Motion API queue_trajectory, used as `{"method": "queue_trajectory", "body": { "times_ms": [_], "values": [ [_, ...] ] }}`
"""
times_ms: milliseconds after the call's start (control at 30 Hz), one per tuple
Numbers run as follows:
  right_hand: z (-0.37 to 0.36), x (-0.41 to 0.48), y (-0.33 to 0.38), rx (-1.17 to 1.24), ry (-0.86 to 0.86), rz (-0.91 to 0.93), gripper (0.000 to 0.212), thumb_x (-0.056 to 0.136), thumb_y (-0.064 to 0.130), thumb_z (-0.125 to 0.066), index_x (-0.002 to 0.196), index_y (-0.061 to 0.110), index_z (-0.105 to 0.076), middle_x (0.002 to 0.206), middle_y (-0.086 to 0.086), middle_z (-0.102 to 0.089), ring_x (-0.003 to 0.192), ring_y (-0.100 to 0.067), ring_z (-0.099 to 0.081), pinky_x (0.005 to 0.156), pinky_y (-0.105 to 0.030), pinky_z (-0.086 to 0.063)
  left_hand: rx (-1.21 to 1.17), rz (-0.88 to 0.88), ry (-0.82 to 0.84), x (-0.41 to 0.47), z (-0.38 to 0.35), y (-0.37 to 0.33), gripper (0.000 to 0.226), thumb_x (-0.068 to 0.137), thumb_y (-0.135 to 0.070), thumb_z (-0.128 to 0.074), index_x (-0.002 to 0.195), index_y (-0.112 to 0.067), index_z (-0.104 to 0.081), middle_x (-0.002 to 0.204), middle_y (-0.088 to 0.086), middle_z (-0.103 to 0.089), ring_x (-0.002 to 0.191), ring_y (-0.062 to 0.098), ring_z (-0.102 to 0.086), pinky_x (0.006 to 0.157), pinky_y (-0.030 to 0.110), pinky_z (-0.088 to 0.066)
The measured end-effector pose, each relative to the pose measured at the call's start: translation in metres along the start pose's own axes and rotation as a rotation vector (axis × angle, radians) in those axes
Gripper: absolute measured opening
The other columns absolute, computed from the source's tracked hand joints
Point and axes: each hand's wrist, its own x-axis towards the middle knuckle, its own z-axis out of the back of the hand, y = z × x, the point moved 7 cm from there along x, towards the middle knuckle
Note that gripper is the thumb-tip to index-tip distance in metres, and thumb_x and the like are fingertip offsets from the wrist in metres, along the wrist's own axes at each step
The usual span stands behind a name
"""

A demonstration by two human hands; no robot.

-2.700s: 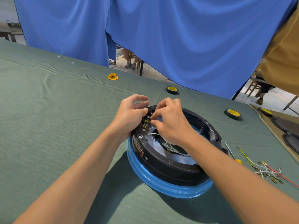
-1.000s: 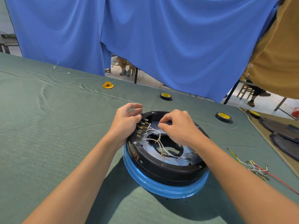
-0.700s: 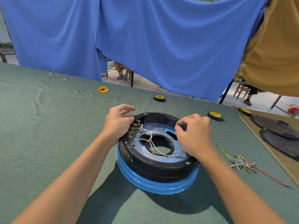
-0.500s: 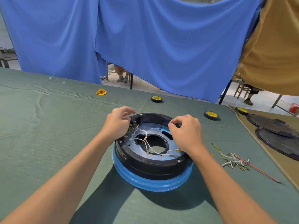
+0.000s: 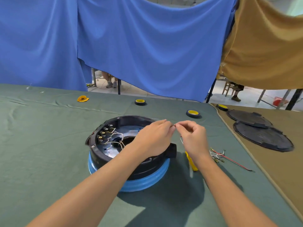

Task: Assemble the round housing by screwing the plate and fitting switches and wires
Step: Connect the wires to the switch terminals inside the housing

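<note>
The round housing (image 5: 100, 155) sits on a blue ring (image 5: 144, 182) on the green-clothed table (image 5: 41, 136), its switches (image 5: 105, 133) and white wires (image 5: 116, 139) lining the left inner wall. Our hands hover over its far right rim, fingertips meeting. Our right hand (image 5: 193, 138) is curled, thumb and forefinger pinching a thin white wire (image 5: 181, 141) that trails below. Our left hand (image 5: 154, 138) bunches its fingertips against the right's; we cannot tell whether it grips anything. Beneath our right wrist lies a yellow screwdriver (image 5: 191, 159), with loose wires (image 5: 218, 154) just right of it. Tape rolls (image 5: 193, 113) and black discs (image 5: 262, 136) lie farther off.
</note>
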Motion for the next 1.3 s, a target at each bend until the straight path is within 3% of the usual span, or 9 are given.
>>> {"method": "queue_trajectory", "body": {
  "times_ms": [133,267,367,567,833,900,967,1100,1300],
  "values": [
    [0.046,0.001,-0.026,-0.395,-0.039,0.065,0.009,0.088,0.014,-0.065,0.082,0.017,-0.070,0.090,-0.003,-0.067,0.079,-0.011,-0.058,0.076,-0.023,-0.040,0.031,0.005,0.123,0.009,-0.022,-0.008,0.046,0.107,-0.036,-0.027,0.130,-0.005,-0.052,0.136,0.013,-0.052,0.133,0.027,-0.040,0.108,0.038,-0.030],
    [0.068,0.002,-0.060,-0.758,0.099,0.012,0.013,0.092,0.018,-0.060,0.092,0.016,-0.072,0.103,-0.005,-0.063,0.102,-0.025,-0.052,0.086,-0.029,-0.034,0.037,0.006,0.149,0.009,-0.027,-0.004,0.041,0.106,-0.027,-0.035,0.136,-0.005,-0.051,0.153,0.009,-0.039,0.146,0.020,-0.022,0.114,0.026,-0.012],
    [0.068,0.002,-0.072,-0.853,0.245,-0.014,0.019,0.094,0.032,-0.058,0.095,0.021,-0.074,0.104,-0.003,-0.066,0.107,-0.025,-0.053,0.094,-0.031,-0.033,0.011,0.007,0.150,0.009,-0.027,-0.002,0.041,0.106,-0.027,-0.036,0.140,-0.009,-0.050,0.162,0.001,-0.024,0.151,0.013,-0.009,0.118,0.028,-0.007],
    [0.066,-0.003,-0.066,-0.931,0.309,0.014,0.023,0.090,0.041,-0.063,0.105,0.026,-0.072,0.110,-0.001,-0.062,0.111,-0.027,-0.047,0.094,-0.038,-0.040,-0.038,0.034,0.115,0.008,-0.023,-0.002,0.033,0.105,-0.028,-0.042,0.131,-0.014,-0.058,0.160,-0.003,-0.031,0.151,0.012,-0.012,0.121,0.034,-0.010],
    [0.066,-0.006,-0.038,-0.489,0.063,0.142,0.003,0.085,0.027,-0.072,0.085,0.025,-0.074,0.099,0.004,-0.060,0.101,-0.011,-0.041,0.078,-0.014,-0.026,-0.052,0.061,0.067,0.002,-0.015,-0.007,0.035,0.103,-0.032,-0.046,0.132,-0.017,-0.056,0.149,0.000,-0.046,0.144,0.019,-0.031,0.115,0.035,-0.025],
    [0.062,-0.009,-0.031,-0.379,0.041,0.150,0.002,0.084,0.029,-0.074,0.085,0.031,-0.074,0.098,0.009,-0.058,0.100,-0.005,-0.039,0.077,-0.007,-0.029,-0.065,0.049,0.023,0.000,-0.011,-0.010,0.039,0.101,-0.037,-0.048,0.135,-0.019,-0.053,0.116,-0.004,-0.063,0.123,0.023,-0.051,0.102,0.035,-0.037],
    [0.059,-0.010,-0.026,-0.253,0.039,0.122,0.004,0.083,0.028,-0.075,0.084,0.033,-0.074,0.095,0.010,-0.060,0.093,-0.003,-0.045,0.075,-0.009,-0.035,-0.091,0.022,-0.002,-0.003,-0.008,-0.013,0.043,0.099,-0.044,-0.050,0.137,-0.023,-0.052,0.088,-0.014,-0.057,0.105,0.021,-0.055,0.091,0.033,-0.040],
    [0.050,-0.016,-0.019,0.095,0.118,0.062,0.016,0.084,0.011,-0.074,0.078,0.026,-0.075,0.073,0.006,-0.072,0.067,-0.002,-0.061,0.064,-0.017,-0.047,-0.103,-0.007,0.004,-0.003,-0.008,-0.015,0.050,0.096,-0.051,-0.051,0.138,-0.024,-0.052,0.136,-0.006,-0.059,0.124,0.016,-0.052,0.101,0.031,-0.039],
    [0.040,-0.023,-0.023,0.238,0.142,-0.048,0.010,0.085,0.011,-0.072,0.080,0.019,-0.076,0.069,-0.001,-0.072,0.062,-0.005,-0.062,0.056,-0.019,-0.049,-0.101,-0.092,0.022,-0.004,-0.007,-0.023,0.034,0.094,-0.046,-0.057,0.114,-0.023,-0.072,0.109,-0.009,-0.071,0.092,0.006,-0.059,0.075,0.015,-0.038]
  ]
}}
